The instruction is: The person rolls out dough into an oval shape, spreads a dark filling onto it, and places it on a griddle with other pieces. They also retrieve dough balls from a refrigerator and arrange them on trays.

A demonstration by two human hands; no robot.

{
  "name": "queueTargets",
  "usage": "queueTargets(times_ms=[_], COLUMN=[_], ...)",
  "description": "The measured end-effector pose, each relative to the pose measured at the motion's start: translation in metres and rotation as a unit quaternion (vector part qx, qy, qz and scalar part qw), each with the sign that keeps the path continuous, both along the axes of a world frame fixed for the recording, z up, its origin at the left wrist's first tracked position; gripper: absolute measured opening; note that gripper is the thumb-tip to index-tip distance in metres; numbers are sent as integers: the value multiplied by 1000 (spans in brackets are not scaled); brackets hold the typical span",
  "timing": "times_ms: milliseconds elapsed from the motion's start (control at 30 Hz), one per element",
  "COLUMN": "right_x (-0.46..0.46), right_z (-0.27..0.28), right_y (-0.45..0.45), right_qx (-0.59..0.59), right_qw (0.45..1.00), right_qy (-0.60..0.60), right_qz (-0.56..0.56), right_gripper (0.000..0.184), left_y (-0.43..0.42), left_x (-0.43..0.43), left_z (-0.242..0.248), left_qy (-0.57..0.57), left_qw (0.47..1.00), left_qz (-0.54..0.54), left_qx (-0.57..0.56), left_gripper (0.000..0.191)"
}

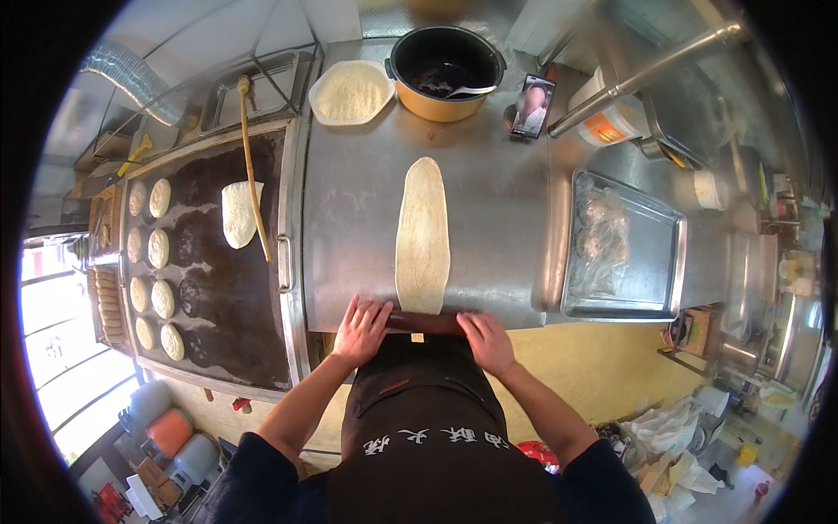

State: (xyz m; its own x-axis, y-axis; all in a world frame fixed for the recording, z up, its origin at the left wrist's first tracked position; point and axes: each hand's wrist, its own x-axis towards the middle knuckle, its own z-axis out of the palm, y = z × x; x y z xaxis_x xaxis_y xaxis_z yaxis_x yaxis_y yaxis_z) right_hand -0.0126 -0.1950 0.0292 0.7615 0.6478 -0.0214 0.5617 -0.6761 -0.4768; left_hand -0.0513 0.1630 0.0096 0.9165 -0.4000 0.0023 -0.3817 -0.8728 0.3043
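A long strip of rolled-out dough (pixel 423 236) stretches away from me on the stainless steel worktop (pixel 353 196). Across its near end, along the worktop's front edge, lies a dark wooden rolling pin (pixel 425 321). My left hand (pixel 362 331) covers the pin's left end, its fingers laid over the top. On the right end rests my right hand (pixel 486 342) in much the same way. A small tip of dough (pixel 418 338) shows on my side of the pin, over the edge.
On the left, a griddle (pixel 222 321) carries several round flatbreads (pixel 158 249), a dough sheet (pixel 239 215) and a wooden stick (pixel 250 164). Farther back stand a tray of pale crumbs (pixel 349 93), a pot (pixel 435 105) and a phone (pixel 533 108). A metal tray (pixel 645 262) holds plastic-wrapped lumps (pixel 601 229).
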Motion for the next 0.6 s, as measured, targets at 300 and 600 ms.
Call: queueTargets(times_ms=[300, 600], right_x=[52, 269], right_z=[-4, -13], right_y=[11, 50], right_qx=[-24, 21], right_qw=[997, 949], right_qy=[-63, -220], right_qz=[-44, -226], right_gripper=[56, 53], left_y=[8, 0], left_x=[46, 276], left_z=[-21, 11], left_qy=[16, -189], left_qw=[998, 948], left_qz=[53, 255], left_qx=[-22, -27], left_gripper=[72, 70])
